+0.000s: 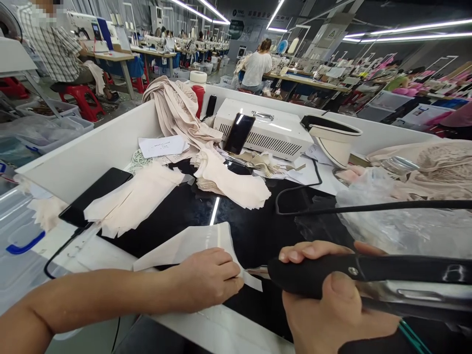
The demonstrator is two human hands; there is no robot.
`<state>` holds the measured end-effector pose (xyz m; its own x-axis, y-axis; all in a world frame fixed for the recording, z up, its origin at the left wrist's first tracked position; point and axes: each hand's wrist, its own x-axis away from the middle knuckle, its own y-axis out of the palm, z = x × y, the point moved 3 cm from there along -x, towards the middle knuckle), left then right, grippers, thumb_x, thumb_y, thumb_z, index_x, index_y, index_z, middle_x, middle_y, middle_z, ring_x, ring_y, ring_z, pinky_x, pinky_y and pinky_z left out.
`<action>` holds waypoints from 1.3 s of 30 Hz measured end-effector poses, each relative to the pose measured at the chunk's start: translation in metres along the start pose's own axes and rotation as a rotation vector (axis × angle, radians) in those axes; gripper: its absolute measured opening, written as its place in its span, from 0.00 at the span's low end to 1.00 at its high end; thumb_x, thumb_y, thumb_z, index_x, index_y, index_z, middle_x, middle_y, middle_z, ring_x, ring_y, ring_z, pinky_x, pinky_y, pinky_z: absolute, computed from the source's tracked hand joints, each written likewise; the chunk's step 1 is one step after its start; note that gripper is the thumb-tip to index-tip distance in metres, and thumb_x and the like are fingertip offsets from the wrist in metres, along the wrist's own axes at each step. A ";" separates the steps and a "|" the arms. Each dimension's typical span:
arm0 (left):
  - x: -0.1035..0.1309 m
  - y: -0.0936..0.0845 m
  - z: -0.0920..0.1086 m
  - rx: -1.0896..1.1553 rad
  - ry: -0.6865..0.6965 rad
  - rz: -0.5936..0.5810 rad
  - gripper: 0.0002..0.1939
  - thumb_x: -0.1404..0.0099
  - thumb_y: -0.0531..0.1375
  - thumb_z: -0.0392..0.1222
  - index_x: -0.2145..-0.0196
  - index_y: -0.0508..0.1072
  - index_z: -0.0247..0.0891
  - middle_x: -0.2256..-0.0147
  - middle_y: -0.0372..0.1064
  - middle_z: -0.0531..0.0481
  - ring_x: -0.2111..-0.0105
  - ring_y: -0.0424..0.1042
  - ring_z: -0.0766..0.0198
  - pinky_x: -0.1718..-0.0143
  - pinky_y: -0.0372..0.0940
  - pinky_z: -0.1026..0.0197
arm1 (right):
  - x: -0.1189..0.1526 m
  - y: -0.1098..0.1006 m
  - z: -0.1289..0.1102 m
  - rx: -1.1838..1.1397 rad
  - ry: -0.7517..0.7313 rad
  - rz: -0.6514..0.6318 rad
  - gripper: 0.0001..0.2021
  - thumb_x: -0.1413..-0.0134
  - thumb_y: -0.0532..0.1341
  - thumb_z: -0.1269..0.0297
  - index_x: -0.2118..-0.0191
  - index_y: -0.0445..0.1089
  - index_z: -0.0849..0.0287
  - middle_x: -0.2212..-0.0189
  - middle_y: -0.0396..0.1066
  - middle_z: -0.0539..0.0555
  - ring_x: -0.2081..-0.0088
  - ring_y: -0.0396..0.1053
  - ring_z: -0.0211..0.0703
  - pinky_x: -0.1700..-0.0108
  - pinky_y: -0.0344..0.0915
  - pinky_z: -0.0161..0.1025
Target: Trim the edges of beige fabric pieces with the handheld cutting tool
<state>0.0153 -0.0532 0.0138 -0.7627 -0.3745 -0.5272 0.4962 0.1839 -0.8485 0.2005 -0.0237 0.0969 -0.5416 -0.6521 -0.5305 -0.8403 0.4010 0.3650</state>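
My left hand [208, 280] is closed, its fingertips pinching the lower right part of a thin cream fabric piece [184, 243]. The fabric lies on a glossy black panel [254, 228], and a narrow strip sticks out right of my fingers. My right hand [328, 300] is wrapped round a thick black-handled tool [309, 275] with a silver metal part along its body. Its slim metal tip points left and meets or nearly meets the fabric edge beside my left fingers. Whether it touches, I cannot tell. Behind lie two stacks of cut cream fabric [136, 196] [236, 179].
A phone [239, 132] leans on a vented white box [265, 125]. A black cable [387, 206] crosses the right side above clear plastic bags [391, 221]. A dark tablet-like slab [96, 194] lies left. White walls [92, 135] edge the table; people sit at sewing tables beyond.
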 end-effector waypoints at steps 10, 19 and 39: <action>-0.001 -0.001 0.002 -0.023 0.003 -0.008 0.08 0.13 0.63 0.26 0.51 0.82 0.33 0.60 0.74 0.48 0.61 0.74 0.57 0.52 0.76 0.56 | 0.004 0.006 -0.002 -0.033 0.006 -0.007 0.23 0.46 0.86 0.55 0.49 0.81 0.48 0.72 0.78 0.42 0.77 0.71 0.44 0.75 0.73 0.40; 0.001 -0.001 0.001 -0.043 0.010 -0.028 0.09 0.17 0.64 0.24 0.55 0.80 0.35 0.63 0.71 0.50 0.62 0.72 0.58 0.52 0.76 0.57 | -0.001 -0.008 -0.007 0.006 0.037 0.055 0.23 0.49 0.86 0.55 0.49 0.81 0.47 0.72 0.77 0.42 0.75 0.72 0.46 0.76 0.74 0.41; 0.002 0.000 -0.001 -0.047 0.035 -0.056 0.13 0.13 0.62 0.25 0.57 0.79 0.37 0.61 0.75 0.49 0.61 0.76 0.58 0.53 0.77 0.56 | 0.012 -0.009 -0.016 -0.048 0.015 -0.009 0.23 0.44 0.85 0.55 0.47 0.81 0.49 0.72 0.77 0.42 0.76 0.73 0.45 0.76 0.71 0.39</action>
<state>0.0130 -0.0528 0.0122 -0.8032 -0.3536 -0.4794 0.4330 0.2062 -0.8775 0.2021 -0.0452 0.1001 -0.5332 -0.6654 -0.5224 -0.8427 0.3638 0.3968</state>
